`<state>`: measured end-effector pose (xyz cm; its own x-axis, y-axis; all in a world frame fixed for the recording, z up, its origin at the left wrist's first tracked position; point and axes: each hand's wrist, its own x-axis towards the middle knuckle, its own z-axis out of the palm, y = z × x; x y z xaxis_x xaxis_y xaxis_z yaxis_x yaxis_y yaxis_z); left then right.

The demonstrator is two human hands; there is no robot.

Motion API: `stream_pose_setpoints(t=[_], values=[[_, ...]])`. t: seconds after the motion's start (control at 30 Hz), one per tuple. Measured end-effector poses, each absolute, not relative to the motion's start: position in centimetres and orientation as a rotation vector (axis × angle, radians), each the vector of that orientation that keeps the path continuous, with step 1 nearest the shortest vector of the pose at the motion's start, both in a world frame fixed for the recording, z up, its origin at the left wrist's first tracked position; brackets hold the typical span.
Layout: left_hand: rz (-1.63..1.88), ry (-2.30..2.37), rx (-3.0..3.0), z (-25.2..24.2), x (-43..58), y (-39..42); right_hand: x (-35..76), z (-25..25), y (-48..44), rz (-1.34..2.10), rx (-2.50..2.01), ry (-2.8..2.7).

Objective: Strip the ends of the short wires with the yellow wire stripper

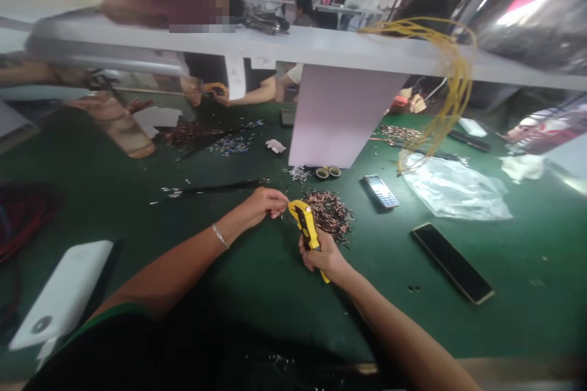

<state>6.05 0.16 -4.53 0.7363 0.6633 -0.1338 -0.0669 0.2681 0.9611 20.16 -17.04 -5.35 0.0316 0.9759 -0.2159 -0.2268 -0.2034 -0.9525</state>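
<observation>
Green-trimmed sleeve point(110, 327) is being worn behind the fingers; yellow pliers point(305, 223) are being gripped by the right hand point(326, 253), maybe a wire point(287, 203) (blurry) by the left hand point(263, 203). Plenty's seemingly getting done, bits point(331, 211) being heaped alongside; leftovers unclear.

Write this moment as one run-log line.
right hand: grip on yellow-black hand tool; left hand: at tool's nose; nearby: pile of small copper-black pieces

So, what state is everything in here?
Yellow-and-black hand tool: gripped in the bare right hand
Black rectangular smartphone: lying face up, screen dark
Silver keypad phone: lying face up
Clear plastic bag: crumpled, spread out
Thin yellow wires: looped, hanging over the long pale shelf
Short black-and-copper pieces: heaped loose
</observation>
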Motion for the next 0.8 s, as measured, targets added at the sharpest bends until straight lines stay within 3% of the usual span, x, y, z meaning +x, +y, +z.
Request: stream_pose_setpoints(t=[0.8], values=[[0.571,0.821,1.243,-1.8,6.5,1.1,22.2,-3.6,-16.2,1.433,-1.215,-1.1]])
